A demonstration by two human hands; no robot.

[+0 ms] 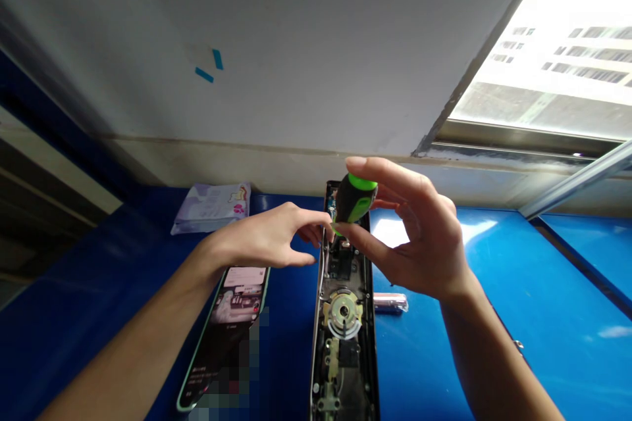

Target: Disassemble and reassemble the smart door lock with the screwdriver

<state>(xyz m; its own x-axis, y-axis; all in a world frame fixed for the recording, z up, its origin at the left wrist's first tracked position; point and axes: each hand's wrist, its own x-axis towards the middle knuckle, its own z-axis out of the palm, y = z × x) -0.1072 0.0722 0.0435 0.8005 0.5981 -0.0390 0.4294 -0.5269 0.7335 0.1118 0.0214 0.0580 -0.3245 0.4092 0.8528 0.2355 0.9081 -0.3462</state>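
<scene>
A long, narrow black housing (348,368) lies lengthwise before me, its inside exposed. Within it are a round metal disc (344,313), small metal plates, wiring and, at the far end, parts of a circuit board. My right hand (429,237) grips a green-and-black screwdriver (354,200) by its handle, tilted above the housing's far half; its tip is hidden. From the left, my left hand (276,237) reaches to the housing's edge, index finger stretched close to the screwdriver's lower end and thumb apart from it. Its other fingers are partly hidden.
A phone (232,329) with a lit screen lies left of the housing, partly under my left forearm. Behind it sits a purple-white packet (212,207). A small pinkish cylindrical object (391,303) lies right of the housing on the blue table (444,355). Wall and window stand behind.
</scene>
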